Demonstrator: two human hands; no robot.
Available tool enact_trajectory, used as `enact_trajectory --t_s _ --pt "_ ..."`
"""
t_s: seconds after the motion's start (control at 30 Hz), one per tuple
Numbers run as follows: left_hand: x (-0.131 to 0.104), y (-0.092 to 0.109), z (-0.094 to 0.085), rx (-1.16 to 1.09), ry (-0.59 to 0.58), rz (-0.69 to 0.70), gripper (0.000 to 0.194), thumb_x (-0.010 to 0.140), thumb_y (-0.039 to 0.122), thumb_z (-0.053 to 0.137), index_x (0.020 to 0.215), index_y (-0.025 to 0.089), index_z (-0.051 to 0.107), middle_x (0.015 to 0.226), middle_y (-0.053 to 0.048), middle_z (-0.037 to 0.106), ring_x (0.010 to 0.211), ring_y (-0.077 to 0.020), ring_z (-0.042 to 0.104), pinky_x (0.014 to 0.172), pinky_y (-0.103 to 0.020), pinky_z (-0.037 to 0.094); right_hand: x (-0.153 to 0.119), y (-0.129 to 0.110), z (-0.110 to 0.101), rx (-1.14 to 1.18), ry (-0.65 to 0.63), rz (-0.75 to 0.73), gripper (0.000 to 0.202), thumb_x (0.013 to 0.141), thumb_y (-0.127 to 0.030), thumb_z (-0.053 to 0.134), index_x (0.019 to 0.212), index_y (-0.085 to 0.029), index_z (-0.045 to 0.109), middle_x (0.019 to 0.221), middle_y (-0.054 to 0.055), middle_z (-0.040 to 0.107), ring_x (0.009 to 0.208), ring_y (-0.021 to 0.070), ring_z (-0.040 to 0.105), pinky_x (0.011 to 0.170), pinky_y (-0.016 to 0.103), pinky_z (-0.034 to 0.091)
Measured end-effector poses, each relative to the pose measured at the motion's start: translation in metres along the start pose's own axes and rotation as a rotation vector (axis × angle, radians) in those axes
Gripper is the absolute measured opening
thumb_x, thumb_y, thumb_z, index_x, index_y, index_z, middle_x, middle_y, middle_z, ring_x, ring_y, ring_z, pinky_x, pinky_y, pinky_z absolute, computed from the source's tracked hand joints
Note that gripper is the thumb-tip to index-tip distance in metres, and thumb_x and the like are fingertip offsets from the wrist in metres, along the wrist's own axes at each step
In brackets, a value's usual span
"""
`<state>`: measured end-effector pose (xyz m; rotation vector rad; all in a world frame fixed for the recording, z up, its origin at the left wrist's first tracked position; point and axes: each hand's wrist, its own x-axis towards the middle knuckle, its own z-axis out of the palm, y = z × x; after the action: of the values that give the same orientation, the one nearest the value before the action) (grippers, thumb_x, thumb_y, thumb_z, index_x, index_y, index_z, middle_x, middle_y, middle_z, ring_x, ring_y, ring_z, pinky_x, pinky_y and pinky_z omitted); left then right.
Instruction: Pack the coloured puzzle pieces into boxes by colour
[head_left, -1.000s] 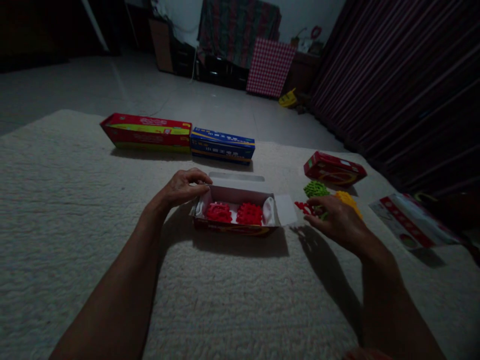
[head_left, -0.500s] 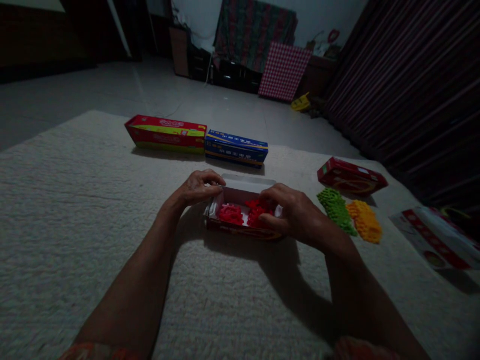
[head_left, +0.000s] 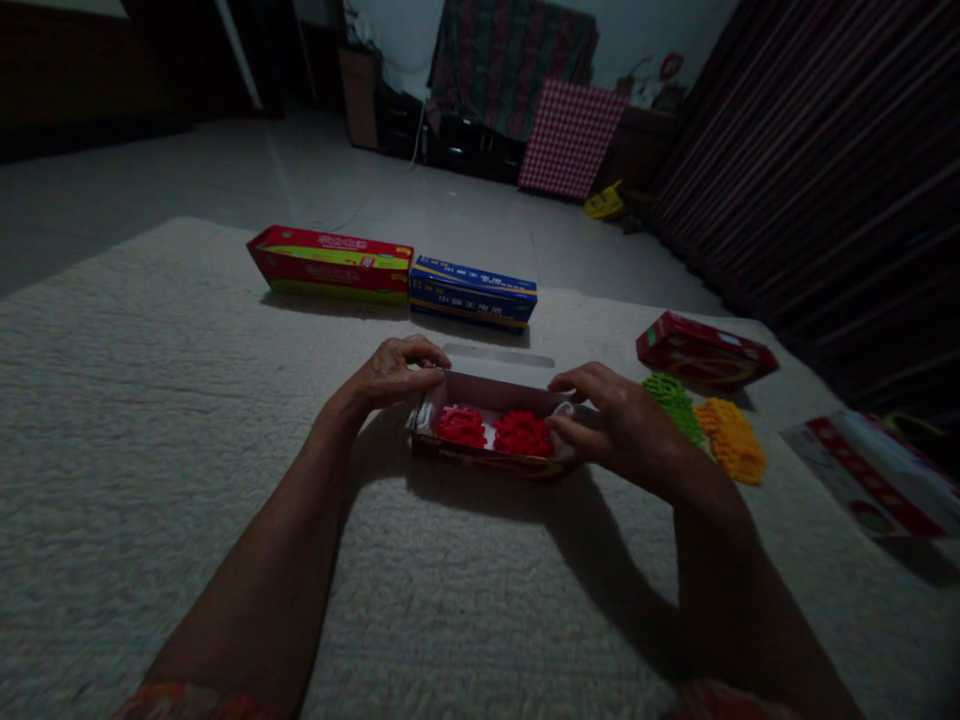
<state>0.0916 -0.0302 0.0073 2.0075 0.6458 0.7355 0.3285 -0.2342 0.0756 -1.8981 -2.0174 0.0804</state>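
Observation:
An opened box point(head_left: 487, 466) lies in front of me with its white lid flap raised at the back. Inside are two clusters of toothed plastic pieces, a pinkish-red one point(head_left: 461, 427) on the left and a red one point(head_left: 523, 434) on the right. My left hand point(head_left: 397, 372) pinches the box's back left corner between thumb and fingers. At the right end, my right hand point(head_left: 600, 415) has its thumb and fingers apart around the corner and flap, with nothing held between them.
Behind stand a red-yellow box point(head_left: 334, 268) and a blue box point(head_left: 472, 295). To the right are a dark red box point(head_left: 705, 350), green pieces point(head_left: 673, 405), yellow pieces point(head_left: 731, 440) and a white-red box point(head_left: 870, 475), all on a pale quilted mat point(head_left: 187, 400).
My right hand has let go of the red cluster, which now rests in the box, and has moved right to the box's right end. My left hand has stayed at the corner.

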Motion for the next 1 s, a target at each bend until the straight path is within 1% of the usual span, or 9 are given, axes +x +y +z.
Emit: enact_trajectory --t_s 0.2,0.3,0.37,0.5,0.6,0.73,0.8,0.9,1.0 --pt "-0.001 0.001 -0.002 -0.019 0.034 0.014 0.021 0.063 0.034 0.069 0.076 0.018 0.075 0.089 -0.007 0.07 0.08 -0.0199 0.06 0.072 -0.032 0.049 -0.005 0.02 -0.003 0.006 0.193 0.111 0.022 0.089 -0.033 0.057 0.099 -0.018 0.069 0.095 0.011 0.071 0.079 0.0223 0.068 0.072 0.037 0.054" --pt "-0.001 -0.001 -0.008 -0.022 0.124 0.009 0.023 0.065 0.035 0.068 0.078 0.018 0.076 0.094 -0.008 0.071 0.08 -0.0196 0.06 0.072 -0.032 0.048 -0.005 0.031 0.0 -0.013 0.235 0.149 0.023 0.09 -0.032 0.053 0.097 -0.019 0.07 0.095 0.011 0.072 0.082 0.0238 0.068 0.077 0.039 0.055" --pt "-0.001 -0.005 -0.013 -0.027 0.233 -0.057 0.024 0.065 0.034 0.067 0.08 0.017 0.075 0.089 -0.007 0.07 0.073 -0.018 0.059 0.066 -0.031 0.047 -0.007 0.041 0.001 -0.026 0.276 0.176 0.025 0.09 -0.031 0.05 0.098 -0.019 0.07 0.097 0.012 0.073 0.086 0.0255 0.069 0.081 0.041 0.054" --pt "-0.006 -0.014 -0.023 -0.098 0.472 -0.322 0.03 0.063 0.029 0.063 0.088 0.017 0.073 0.072 -0.004 0.065 0.063 -0.0171 0.056 0.055 -0.029 0.042 -0.019 0.059 0.005 -0.033 0.313 0.271 0.027 0.087 -0.029 0.047 0.097 -0.02 0.07 0.098 0.013 0.075 0.091 0.0281 0.069 0.084 0.043 0.054" --pt "-0.015 -0.013 -0.024 -0.192 0.41 -0.463 0.032 0.061 0.023 0.064 0.091 0.02 0.072 0.069 -0.004 0.065 0.06 -0.0172 0.056 0.052 -0.028 0.04 -0.032 0.062 0.01 0.005 0.29 0.337 0.028 0.084 -0.03 0.047 0.094 -0.02 0.071 0.093 0.012 0.076 0.087 0.0273 0.07 0.081 0.041 0.054" --pt "-0.026 -0.003 -0.021 -0.272 0.273 -0.514 0.031 0.058 0.019 0.067 0.088 0.021 0.072 0.064 -0.004 0.065 0.055 -0.0164 0.054 0.05 -0.029 0.039 -0.044 0.047 0.016 0.121 0.258 0.347 0.029 0.085 -0.031 0.046 0.094 -0.02 0.071 0.078 0.007 0.074 0.075 0.0231 0.069 0.073 0.035 0.054" --pt "-0.031 0.004 -0.02 -0.357 0.267 -0.497 0.034 0.058 0.019 0.069 0.093 0.02 0.072 0.07 -0.005 0.067 0.057 -0.0155 0.056 0.054 -0.03 0.041 -0.046 0.035 0.018 0.187 0.295 0.344 0.031 0.087 -0.033 0.046 0.1 -0.02 0.071 0.077 0.006 0.074 0.073 0.0219 0.069 0.071 0.034 0.054" --pt "-0.037 0.014 -0.018 -0.462 0.305 -0.451 0.041 0.056 0.02 0.073 0.096 0.017 0.072 0.073 -0.004 0.067 0.058 -0.0136 0.056 0.056 -0.029 0.04 -0.044 0.018 0.02 0.315 0.337 0.31 0.033 0.089 -0.034 0.046 0.109 -0.02 0.069 0.088 0.007 0.076 0.079 0.0219 0.071 0.077 0.036 0.055" --pt "-0.04 0.022 -0.015 -0.53 0.358 -0.431 0.043 0.05 0.02 0.075 0.093 0.015 0.071 0.072 -0.003 0.066 0.059 -0.0125 0.055 0.058 -0.028 0.04 -0.039 0.009 0.024 0.368 0.329 0.275 0.031 0.09 -0.034 0.047 0.105 -0.021 0.069 0.097 0.009 0.076 0.089 0.0229 0.071 0.083 0.039 0.055"
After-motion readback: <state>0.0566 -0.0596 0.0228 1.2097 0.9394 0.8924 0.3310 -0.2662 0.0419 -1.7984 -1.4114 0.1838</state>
